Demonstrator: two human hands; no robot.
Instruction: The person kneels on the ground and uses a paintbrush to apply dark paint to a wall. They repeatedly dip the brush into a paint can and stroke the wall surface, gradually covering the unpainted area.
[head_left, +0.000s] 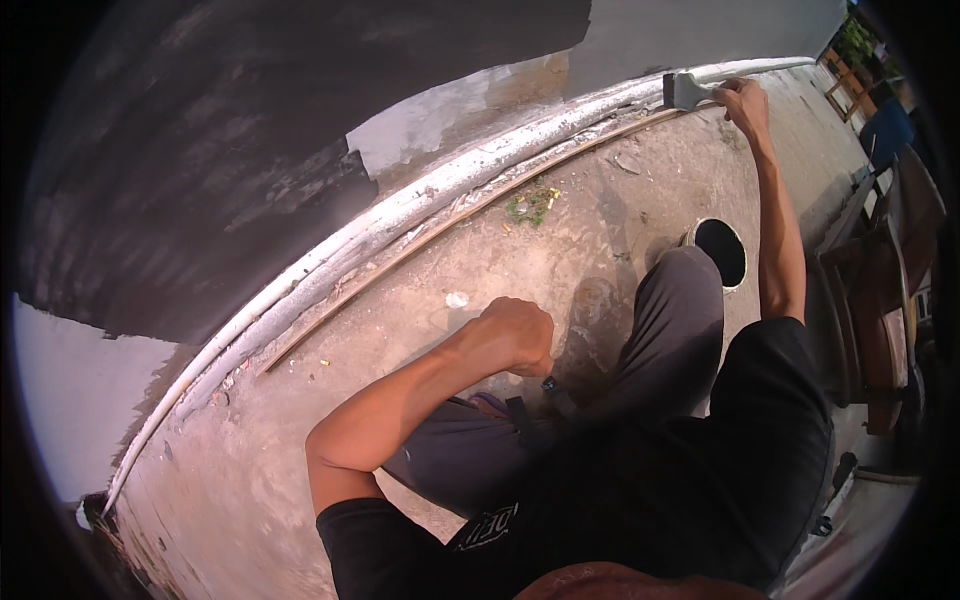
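My right hand (745,104) is stretched out to the far right, its fingers closed round the handle of a wide paintbrush (688,91). The dark bristles point left, beside the white ledge (450,178) at the foot of the wall (220,140). Dark grey paint covers much of that wall, with pale patches showing low down. By my right knee is a round paint bucket (690,237) with dark contents. My left hand (518,335) is closed in front of my bent left leg; a small dark thing shows below it, and what the fingers hold is hidden.
A long thin wooden strip (480,206) lies on the concrete floor (430,330) along the ledge. Small green scraps (533,205) and a white scrap (456,299) lie on the floor. Brown wooden furniture (870,300) stands at the right, with a blue container (888,132) beyond.
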